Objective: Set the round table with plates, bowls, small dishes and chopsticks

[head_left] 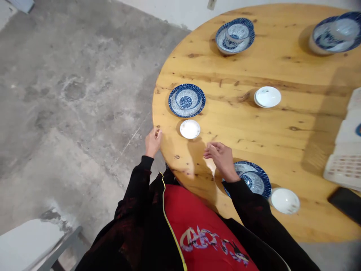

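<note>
My left hand (153,142) is at the table's left edge, its fingers curled in together and no object showing in them. Over the tabletop, my right hand (221,155) has its fingers bent towards the thumb, also with nothing visible in it. Between and beyond the hands sits a small white bowl (190,129), touched by neither. Just behind it, a blue-and-white bowl (187,98) rests in a blue-rimmed plate (172,107). Under my right forearm, another blue-rimmed plate (265,180) holds a patterned bowl (255,183), both partly covered by my wrist and sleeve.
The round wooden table (225,81) also bears white bowls (267,96) (284,201) and patterned bowl sets (235,35) (335,34) at the back. A white plastic basket (342,169) and a black flat object (345,203) are at right. A chair (31,244) stands lower left.
</note>
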A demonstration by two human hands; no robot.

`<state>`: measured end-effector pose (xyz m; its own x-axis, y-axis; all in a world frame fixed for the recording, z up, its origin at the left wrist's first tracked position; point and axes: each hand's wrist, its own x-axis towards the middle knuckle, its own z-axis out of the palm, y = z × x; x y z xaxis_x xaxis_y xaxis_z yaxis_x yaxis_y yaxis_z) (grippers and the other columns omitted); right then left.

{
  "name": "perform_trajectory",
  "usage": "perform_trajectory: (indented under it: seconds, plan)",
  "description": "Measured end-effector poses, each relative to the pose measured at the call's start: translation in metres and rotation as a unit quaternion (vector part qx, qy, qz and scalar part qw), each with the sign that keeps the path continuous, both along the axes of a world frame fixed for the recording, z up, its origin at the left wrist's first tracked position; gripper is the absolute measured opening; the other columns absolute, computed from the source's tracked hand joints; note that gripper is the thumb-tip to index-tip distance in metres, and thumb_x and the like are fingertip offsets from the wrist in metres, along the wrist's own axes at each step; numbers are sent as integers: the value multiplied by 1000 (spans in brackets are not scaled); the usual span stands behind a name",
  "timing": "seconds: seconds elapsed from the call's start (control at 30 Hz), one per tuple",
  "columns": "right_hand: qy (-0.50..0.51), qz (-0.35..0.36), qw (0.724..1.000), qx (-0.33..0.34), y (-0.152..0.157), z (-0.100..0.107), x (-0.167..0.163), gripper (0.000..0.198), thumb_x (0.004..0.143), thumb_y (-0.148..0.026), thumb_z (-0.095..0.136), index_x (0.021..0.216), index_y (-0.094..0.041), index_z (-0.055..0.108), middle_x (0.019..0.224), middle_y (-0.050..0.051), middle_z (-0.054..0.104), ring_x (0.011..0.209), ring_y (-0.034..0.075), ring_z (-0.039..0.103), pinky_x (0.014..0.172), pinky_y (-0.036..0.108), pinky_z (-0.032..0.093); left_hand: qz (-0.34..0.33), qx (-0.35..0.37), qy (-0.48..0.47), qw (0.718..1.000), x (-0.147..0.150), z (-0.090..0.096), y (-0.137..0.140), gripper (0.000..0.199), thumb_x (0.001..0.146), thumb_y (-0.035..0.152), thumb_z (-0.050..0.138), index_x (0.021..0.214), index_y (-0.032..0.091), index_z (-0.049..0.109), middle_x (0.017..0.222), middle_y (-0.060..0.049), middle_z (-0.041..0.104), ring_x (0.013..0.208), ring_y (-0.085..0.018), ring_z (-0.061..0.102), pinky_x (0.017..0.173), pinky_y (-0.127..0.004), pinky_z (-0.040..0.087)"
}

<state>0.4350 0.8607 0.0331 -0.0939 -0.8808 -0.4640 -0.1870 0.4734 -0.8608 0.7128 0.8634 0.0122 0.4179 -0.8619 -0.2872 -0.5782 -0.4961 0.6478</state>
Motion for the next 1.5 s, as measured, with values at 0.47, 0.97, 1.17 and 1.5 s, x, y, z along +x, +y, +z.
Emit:
perform_trajectory:
  seconds: [0.47,0.97,1.17,1.5]
  plan:
    - [-152,27,983,103,146,-13,2,49,60,-62,83,77,-19,66,65,3,66,51,15,63,46,24,52,78,55,67,993,-39,2,200,21,96,33,46,93,20,62,74,2,67,60,-12,63,65,-24,49]
    - [-142,-216,965,43,53,-22,76,17,81,-23,73,69,-15,64,62,4,68,47,11,61,43,17,49,57,15,48,997,119,-1,159,24,94,39,45,96,23,63,79,-1,70,72,-18,71,78,-31,58]
    - [-134,-347,926,60,19,-20,134,19,90,-9,60,72,-14,63,62,3,67,46,10,60,44,16,49,111,5,53,992,247,-1,128,27,91,44,49,98,22,63,78,-1,72,68,-18,71,74,-33,60]
    - [-113,-433,893,52,-22,-21,169,28,99,-14,56,72,-14,59,62,4,66,45,9,60,45,17,51,-31,-64,77,995,294,1,2,35,86,49,52,95,19,67,75,-3,72,64,-18,69,70,-32,58]
